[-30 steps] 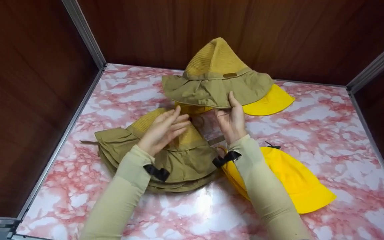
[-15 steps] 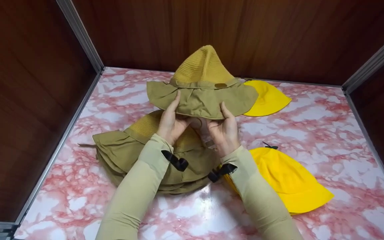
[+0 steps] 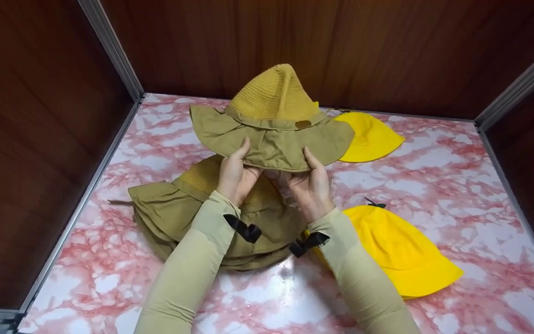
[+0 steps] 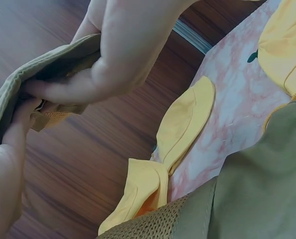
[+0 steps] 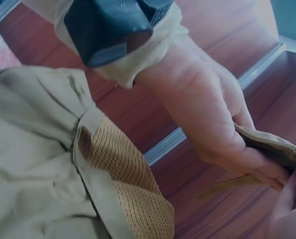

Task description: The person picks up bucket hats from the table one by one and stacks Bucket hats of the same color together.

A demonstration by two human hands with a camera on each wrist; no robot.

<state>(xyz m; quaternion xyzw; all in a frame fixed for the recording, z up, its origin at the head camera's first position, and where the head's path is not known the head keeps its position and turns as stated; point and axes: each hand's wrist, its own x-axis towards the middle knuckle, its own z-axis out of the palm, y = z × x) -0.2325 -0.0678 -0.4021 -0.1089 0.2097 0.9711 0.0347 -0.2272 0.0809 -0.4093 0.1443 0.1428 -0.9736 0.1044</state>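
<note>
A sun hat [image 3: 269, 99] with a yellow knitted crown, a wide khaki brim and a small brown patch is held up in both hands. My left hand [image 3: 237, 178] grips the front of its brim, thumb on top and fingers underneath. Just to the right, my right hand [image 3: 312, 188] pinches the same edge in the same way. In both wrist views the fingers reach inside the folded brim [image 4: 36, 67]. Below the hands lies a stack of similar khaki hats [image 3: 165, 215], partly hidden by the left forearm.
Yellow bucket hats [image 3: 387, 246] lie at the right front, partly behind the right forearm. Another yellow hat [image 3: 371, 137] sits at the back, partly behind the held hat. Dark wood panels [image 3: 364, 51] wall in the pink marbled table [image 3: 438, 181] at back and sides.
My left hand has come up from above the stack and taken hold of the brim beside the right hand. The held hat has moved left and slightly nearer.
</note>
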